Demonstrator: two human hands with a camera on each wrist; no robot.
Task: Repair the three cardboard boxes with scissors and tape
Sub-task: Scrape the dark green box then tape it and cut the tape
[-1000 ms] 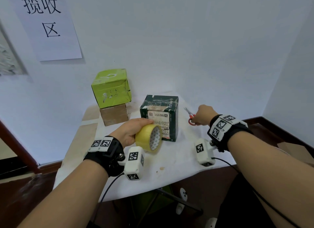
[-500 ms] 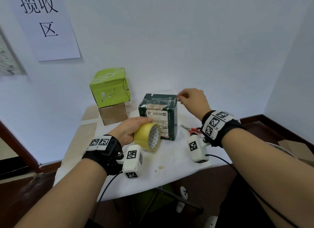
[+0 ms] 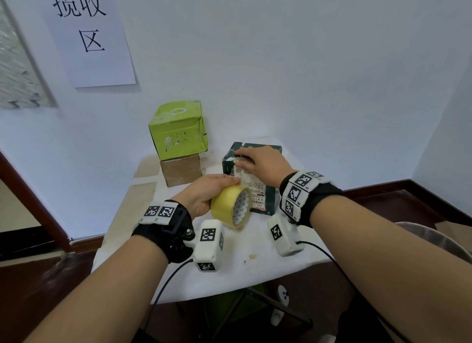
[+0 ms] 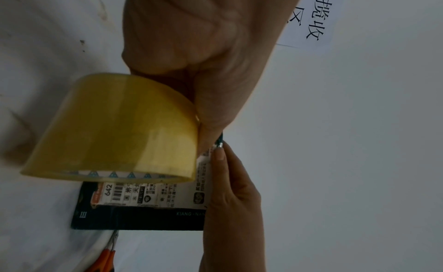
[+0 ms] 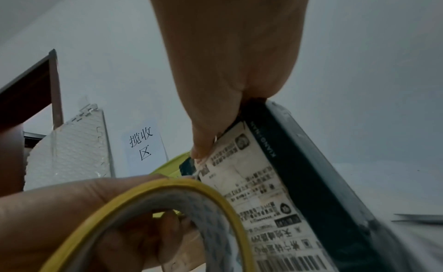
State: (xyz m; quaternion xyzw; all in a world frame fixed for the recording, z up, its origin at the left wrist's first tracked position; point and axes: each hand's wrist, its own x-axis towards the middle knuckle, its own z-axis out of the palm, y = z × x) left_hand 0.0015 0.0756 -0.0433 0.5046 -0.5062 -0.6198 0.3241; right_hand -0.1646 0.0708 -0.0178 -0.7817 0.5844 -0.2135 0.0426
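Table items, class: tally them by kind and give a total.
Cardboard boxes: 3 (green box, brown box, dark green box)
Tape roll: 1
Scissors: 1
Total: 5

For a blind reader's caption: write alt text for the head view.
A left hand holds a yellow tape roll while the right hand rests on top of a dark green box on a white table. Behind, a light green box sits on a brown box.
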